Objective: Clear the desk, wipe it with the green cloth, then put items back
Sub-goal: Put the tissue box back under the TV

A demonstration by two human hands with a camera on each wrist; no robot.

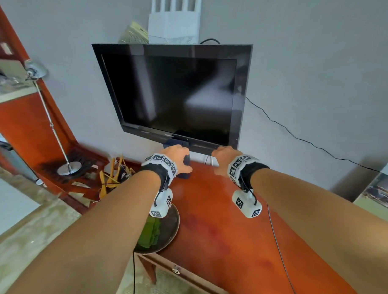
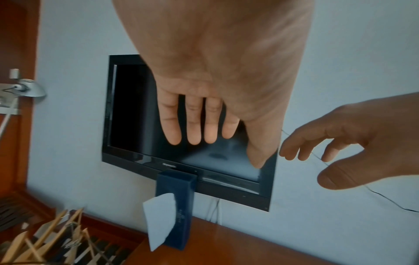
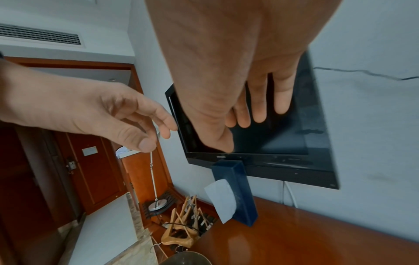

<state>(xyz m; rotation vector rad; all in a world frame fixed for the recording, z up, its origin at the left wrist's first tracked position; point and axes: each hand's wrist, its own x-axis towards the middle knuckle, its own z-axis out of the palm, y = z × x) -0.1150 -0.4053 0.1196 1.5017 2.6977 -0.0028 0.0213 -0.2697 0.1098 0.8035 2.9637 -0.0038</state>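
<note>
Green cloth [image 1: 151,233] lies bunched in a round dark tray [image 1: 169,233] at the near left edge of the reddish wooden table [image 1: 224,222], partly hidden under the left forearm. Past it, both hands are held above the table's far end, well apart from each other. Left hand [image 1: 174,157]: fingers straight and slightly spread in the left wrist view, holding nothing. Right hand [image 1: 224,156]: fingers extended and relaxed, holding nothing. Just beyond and below the left hand, a dark blue tissue box [image 2: 175,211] stands upright on end at the far edge of the table, a white tissue [image 2: 159,222] hanging from its slot. Black television [image 1: 173,94] on the far wall, screen dark. Far left, off the table: wooden hangers [image 3: 183,224] in a heap and a chrome floor lamp [image 1: 47,116].
</note>
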